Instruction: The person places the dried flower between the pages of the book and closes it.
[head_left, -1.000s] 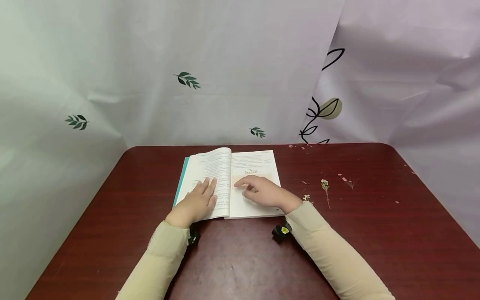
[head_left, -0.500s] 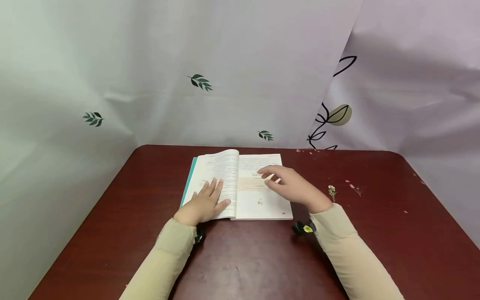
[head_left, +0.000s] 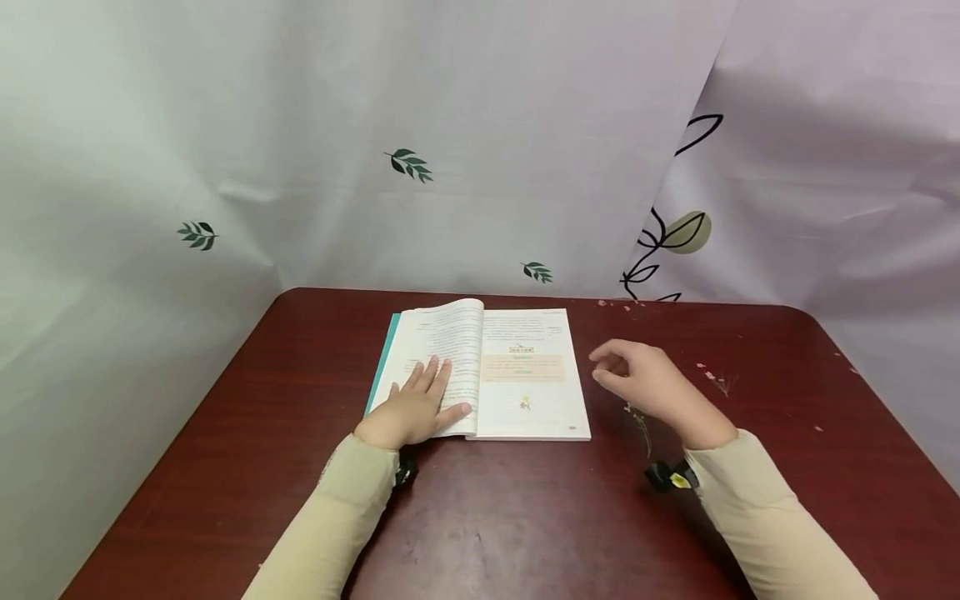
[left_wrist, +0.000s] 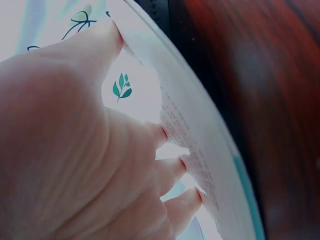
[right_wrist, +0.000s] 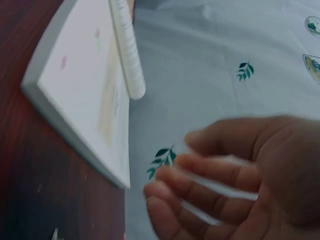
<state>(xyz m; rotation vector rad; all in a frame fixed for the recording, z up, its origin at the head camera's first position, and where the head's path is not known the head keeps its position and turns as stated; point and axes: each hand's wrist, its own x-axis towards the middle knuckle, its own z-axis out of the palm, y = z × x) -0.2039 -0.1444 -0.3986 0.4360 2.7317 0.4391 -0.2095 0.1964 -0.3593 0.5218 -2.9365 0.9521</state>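
An open book (head_left: 525, 333) with a teal cover edge lies on the table. Its left-hand pages bulge up in a thick stack beside the spine. My left hand (head_left: 416, 408) rests flat on the left page with fingers spread; in the left wrist view, its fingertips touch the printed page (left_wrist: 185, 135). To the right of the book, my right hand (head_left: 652, 383) hovers over the table with loosely bent fingers. The right wrist view shows nothing between its thumb and fingers (right_wrist: 200, 195). A small flower sprig (head_left: 642, 429) lies on the table, partly hidden below that hand.
The dark red table (head_left: 480, 517) runs up to a pale curtain (head_left: 315, 150) with leaf prints. Pink petals (head_left: 615, 305) lie near the back edge, and a dried pink sprig (head_left: 716, 379) lies farther right. Dark straps circle both wrists.
My right hand has moved off the right page to the right, past the book's edge, uncovering the page. My left hand stays on the left page, thumb spread wider. The head view has shifted slightly.
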